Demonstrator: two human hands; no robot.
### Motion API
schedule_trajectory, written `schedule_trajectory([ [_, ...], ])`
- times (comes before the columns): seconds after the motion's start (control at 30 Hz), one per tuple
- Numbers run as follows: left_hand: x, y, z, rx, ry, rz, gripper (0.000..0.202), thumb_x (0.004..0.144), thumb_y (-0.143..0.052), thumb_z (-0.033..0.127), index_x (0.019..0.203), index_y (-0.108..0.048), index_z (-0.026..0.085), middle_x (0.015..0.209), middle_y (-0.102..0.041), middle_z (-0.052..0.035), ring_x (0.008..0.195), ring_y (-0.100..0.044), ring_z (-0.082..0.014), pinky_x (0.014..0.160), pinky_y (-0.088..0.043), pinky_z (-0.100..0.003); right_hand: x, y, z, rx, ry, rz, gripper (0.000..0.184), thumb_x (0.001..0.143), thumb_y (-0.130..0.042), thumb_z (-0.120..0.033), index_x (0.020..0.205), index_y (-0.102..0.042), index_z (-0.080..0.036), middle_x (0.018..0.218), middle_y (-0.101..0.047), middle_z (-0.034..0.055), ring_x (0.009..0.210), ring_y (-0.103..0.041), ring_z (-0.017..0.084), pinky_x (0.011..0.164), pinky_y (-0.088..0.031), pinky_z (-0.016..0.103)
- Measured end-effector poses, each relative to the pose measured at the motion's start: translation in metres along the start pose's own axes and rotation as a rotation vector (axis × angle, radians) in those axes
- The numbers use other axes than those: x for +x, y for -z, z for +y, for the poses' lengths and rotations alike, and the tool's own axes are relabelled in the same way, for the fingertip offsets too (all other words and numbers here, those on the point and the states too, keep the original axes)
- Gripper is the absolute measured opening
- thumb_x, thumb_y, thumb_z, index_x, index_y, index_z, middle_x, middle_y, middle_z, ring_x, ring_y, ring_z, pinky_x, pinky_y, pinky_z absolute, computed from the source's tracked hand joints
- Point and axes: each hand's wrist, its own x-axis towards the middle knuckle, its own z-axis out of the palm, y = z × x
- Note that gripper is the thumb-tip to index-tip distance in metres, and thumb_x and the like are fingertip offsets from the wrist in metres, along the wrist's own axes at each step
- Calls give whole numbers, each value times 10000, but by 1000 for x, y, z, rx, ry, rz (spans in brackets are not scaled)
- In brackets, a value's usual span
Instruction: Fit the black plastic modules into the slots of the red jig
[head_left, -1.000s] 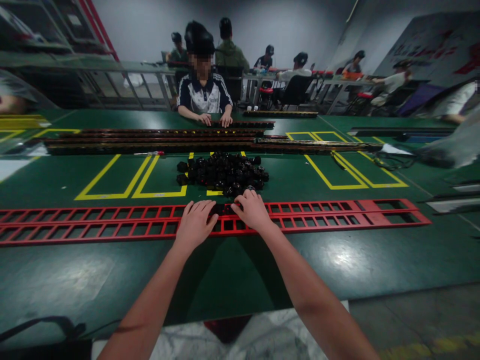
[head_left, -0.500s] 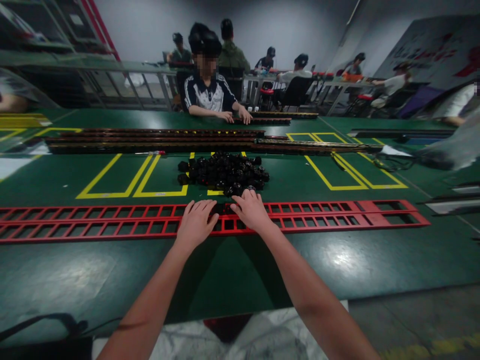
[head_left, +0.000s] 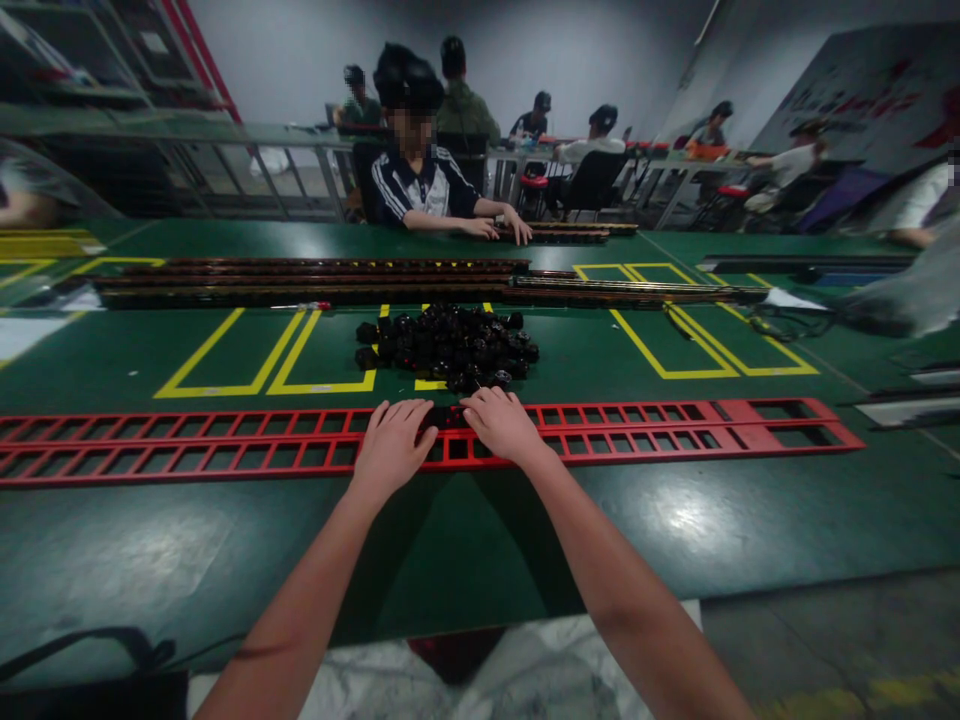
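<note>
Two long red slotted rails (head_left: 637,430) lie side by side across the green table (head_left: 675,520). My left hand (head_left: 394,440) rests flat on them, fingers stretched forward. My right hand (head_left: 501,422) lies beside it on the far rail, fingers curled down and pointing left; what they hold is hidden. A small black part (head_left: 448,417) sits in the rail between my fingertips. Just beyond my hands is a pile of black parts (head_left: 446,345).
Long dark rails (head_left: 300,280) lie across the table behind the pile. Yellow marked boxes (head_left: 225,360) flank it. A person opposite (head_left: 420,185) has both hands on another dark rail (head_left: 570,235). A cable (head_left: 780,320) lies far right. More people sit behind.
My right hand has drawn back from the edge of the black pile onto the red rail. My left hand has stayed put. The person opposite has slid both hands to the right.
</note>
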Motion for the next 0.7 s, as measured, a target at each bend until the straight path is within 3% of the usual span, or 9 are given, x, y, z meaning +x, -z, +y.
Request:
schedule_trajectory([
  [0.3, -1, 0, 0, 18, -2, 2, 419, 993, -433, 375, 1360, -571, 229, 1409, -631, -79, 1324, -549, -255, 1205, -307, -517, 4, 2, 2, 107, -68, 6, 288, 1044, -450, -324, 1184, -691, -252, 1199, -683, 55, 1129, -554, 239, 941, -409, 396],
  [0.53, 0, 0, 0, 12, 0, -3, 422, 989, -440, 376, 1360, -576, 227, 1409, -632, -79, 1324, -549, -258, 1205, -307, -525, 2, 2, 2, 102, -45, 11, 322, 1067, -385, -298, 1178, -678, -226, 1179, -697, 70, 1113, -571, 238, 931, -411, 400],
  [0.7, 0, -1, -1, 12, -1, -4, 422, 993, -435, 377, 1361, -574, 222, 1408, -632, -82, 1321, -548, -257, 1203, -307, -520, 3, 2, 2, 119, -68, 15, 274, 1044, -461, -316, 1181, -683, -234, 1185, -703, 61, 1125, -581, 243, 937, -417, 403],
])
